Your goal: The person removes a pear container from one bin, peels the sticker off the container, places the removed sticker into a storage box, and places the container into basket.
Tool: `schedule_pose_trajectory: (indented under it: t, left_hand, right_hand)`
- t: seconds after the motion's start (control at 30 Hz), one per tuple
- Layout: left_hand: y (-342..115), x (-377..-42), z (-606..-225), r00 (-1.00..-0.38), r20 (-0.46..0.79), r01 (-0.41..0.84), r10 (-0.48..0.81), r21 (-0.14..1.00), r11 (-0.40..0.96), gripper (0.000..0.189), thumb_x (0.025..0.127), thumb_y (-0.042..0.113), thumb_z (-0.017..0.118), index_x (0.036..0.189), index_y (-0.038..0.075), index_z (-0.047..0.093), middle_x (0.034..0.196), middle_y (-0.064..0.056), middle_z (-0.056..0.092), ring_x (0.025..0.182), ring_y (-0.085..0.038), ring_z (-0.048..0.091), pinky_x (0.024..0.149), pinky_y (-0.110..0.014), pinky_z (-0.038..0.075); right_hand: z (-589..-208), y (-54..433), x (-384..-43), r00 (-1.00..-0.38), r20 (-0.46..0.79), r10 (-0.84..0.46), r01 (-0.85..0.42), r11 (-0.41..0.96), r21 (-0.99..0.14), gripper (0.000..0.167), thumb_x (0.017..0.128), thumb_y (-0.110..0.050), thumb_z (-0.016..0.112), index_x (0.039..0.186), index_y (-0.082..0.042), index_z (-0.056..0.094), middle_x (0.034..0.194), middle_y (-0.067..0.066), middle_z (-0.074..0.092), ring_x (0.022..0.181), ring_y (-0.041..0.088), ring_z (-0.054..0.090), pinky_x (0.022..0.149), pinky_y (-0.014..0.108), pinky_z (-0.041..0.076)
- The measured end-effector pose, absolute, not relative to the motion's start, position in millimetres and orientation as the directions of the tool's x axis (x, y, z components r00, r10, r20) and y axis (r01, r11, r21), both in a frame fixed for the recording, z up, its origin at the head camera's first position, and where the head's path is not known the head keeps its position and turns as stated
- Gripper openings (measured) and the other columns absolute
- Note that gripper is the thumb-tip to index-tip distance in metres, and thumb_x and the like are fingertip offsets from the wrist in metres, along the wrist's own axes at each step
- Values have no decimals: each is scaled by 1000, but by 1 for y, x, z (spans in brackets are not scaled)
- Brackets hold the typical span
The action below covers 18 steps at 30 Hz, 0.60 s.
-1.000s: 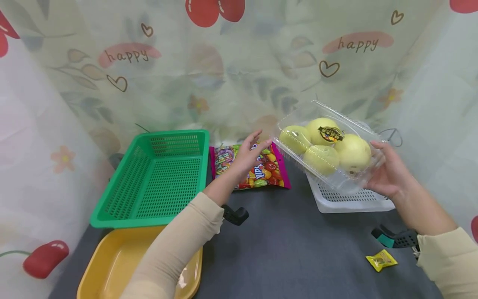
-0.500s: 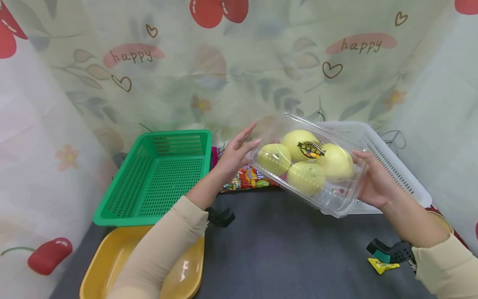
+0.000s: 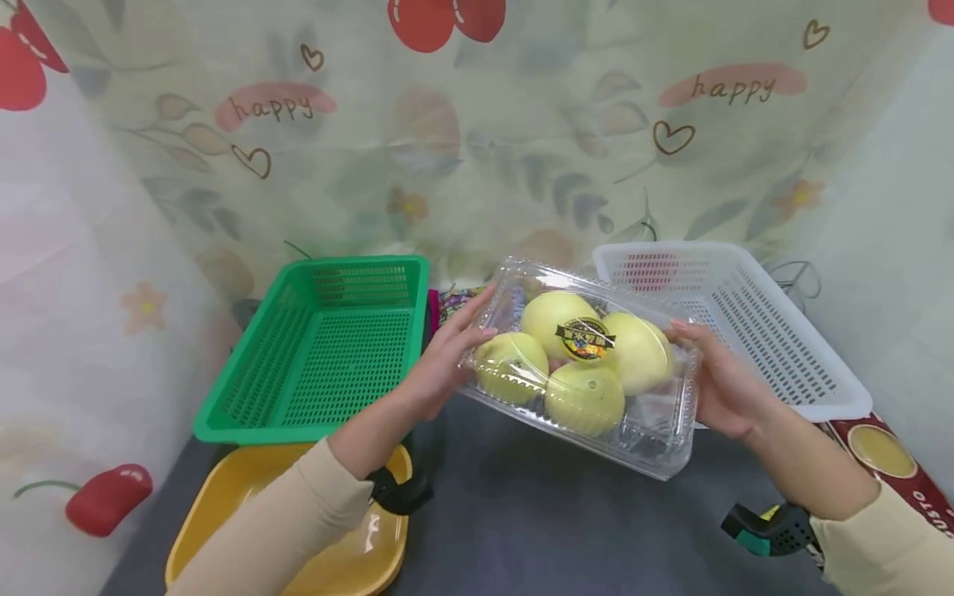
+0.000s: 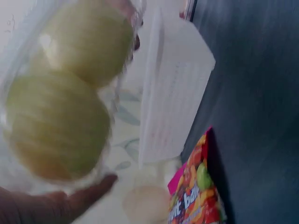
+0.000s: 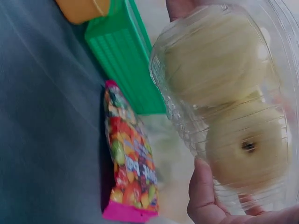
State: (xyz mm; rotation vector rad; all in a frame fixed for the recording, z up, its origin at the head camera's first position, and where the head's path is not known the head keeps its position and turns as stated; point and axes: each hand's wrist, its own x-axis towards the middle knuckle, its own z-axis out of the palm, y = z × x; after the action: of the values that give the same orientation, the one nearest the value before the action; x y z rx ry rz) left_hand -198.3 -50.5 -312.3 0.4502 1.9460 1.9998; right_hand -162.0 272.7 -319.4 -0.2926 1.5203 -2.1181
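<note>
Both hands hold a clear plastic box (image 3: 659, 426) of several round, pale yellow-green fruits (image 3: 585, 400), raised above the dark table and tilted, its right end lower. A black label with colored print sticks to the lid. My left hand (image 3: 440, 364) grips the left end, with the thumb at the near side. Around the right end, my right hand (image 3: 726, 385) keeps its thumb and fingers. In the right wrist view, the right thumb (image 5: 202, 186) presses the box wall, and one fruit shows its dark end. The left wrist view is blurred; part of each hand is hidden.
A green basket (image 3: 204, 422) stands at the left, with a yellow basin (image 3: 398, 530) in front of it. Behind the box is a white basket (image 3: 835, 406). A bright candy bag (image 5: 131, 158) lies between the baskets. A dark red package (image 3: 894, 463) sits at right.
The fruit box has moved left, down and nearer in the right hand, uncovering the white basket. My left hand, apart from the box earlier, has come to hold its left end.
</note>
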Motion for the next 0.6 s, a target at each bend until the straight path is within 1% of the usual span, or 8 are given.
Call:
schedule_pose_trajectory:
  t: [0.1, 0.17, 0.23, 0.3, 0.37, 0.43, 0.5, 0.6]
  left_hand:
    - [-56, -181, -317, -933, -39, -73, 358, 994, -82, 57, 94, 23, 44, 146, 34, 25, 157, 6, 10, 144, -29, 11, 104, -67, 23]
    - [-58, -172, -322, -945, -70, -114, 319, 986, -120, 58, 93, 23, 44, 147, 33, 24, 157, 4, 11, 144, -29, 11, 105, -66, 23]
    - [-60, -163, -328, -953, -91, -138, 289, 979, -148, 59, 93, 22, 44, 147, 32, 23, 157, 3, 10, 144, -30, 7, 106, -68, 17]
    - [-62, -154, -333, -959, -98, -145, 267, 976, -165, 59, 93, 21, 44, 147, 32, 24, 157, 3, 7, 145, -29, 3, 105, -71, 11]
    - [-64, -144, -337, -964, -99, -147, 249, 973, -181, 59, 93, 20, 44, 147, 31, 24, 158, 3, 3, 145, -29, -2, 105, -72, 7]
    - [-65, -135, -340, -966, -99, -148, 239, 969, -199, 59, 94, 19, 44, 147, 32, 23, 158, 2, 3, 144, -29, 5, 107, -68, 12]
    - [-66, -127, -343, -968, -101, -150, 231, 967, -206, 60, 94, 20, 45, 148, 32, 22, 158, 0, 4, 141, -31, 17, 108, -60, 22]
    - [-66, -115, -349, -973, -109, -153, 203, 964, -216, 60, 94, 20, 45, 148, 31, 20, 158, -2, 4, 136, -31, 27, 104, -46, 33]
  right_hand:
    - [-324, 264, -160, -873, -138, -468, 242, -169, -955, 44, 99, -47, 17, 134, -20, 24, 112, -4, 60, 100, 17, 63, 83, 41, 53]
    - [-328, 260, -158, -898, -134, -419, 205, -129, -970, 50, 100, -47, 19, 141, -18, 17, 120, -3, 53, 101, 16, 62, 83, 40, 53]
    - [-331, 254, -154, -927, -139, -349, 173, -70, -982, 57, 100, -47, 21, 146, -17, 9, 132, 4, 44, 101, 14, 62, 83, 40, 54]
    - [-334, 246, -148, -947, -150, -283, 157, -5, -988, 61, 99, -49, 21, 149, -17, 6, 141, 13, 32, 106, 14, 58, 86, 42, 52]
    - [-336, 236, -142, -957, -172, -235, 165, 49, -985, 67, 98, -54, 18, 150, -16, 3, 147, 20, 20, 115, 21, 52, 90, 46, 49]
    - [-336, 227, -136, -962, -183, -201, 173, 64, -983, 71, 96, -59, 16, 150, -16, 1, 150, 24, 13, 123, 34, 44, 94, 55, 44]
    - [-338, 220, -130, -963, -196, -183, 188, 58, -980, 72, 94, -62, 14, 150, -18, 1, 150, 25, 12, 130, 47, 32, 95, 63, 38]
    - [-343, 212, -124, -958, -218, -184, 217, 24, -976, 71, 94, -62, 13, 150, -20, 2, 150, 27, 11, 131, 58, 22, 93, 71, 34]
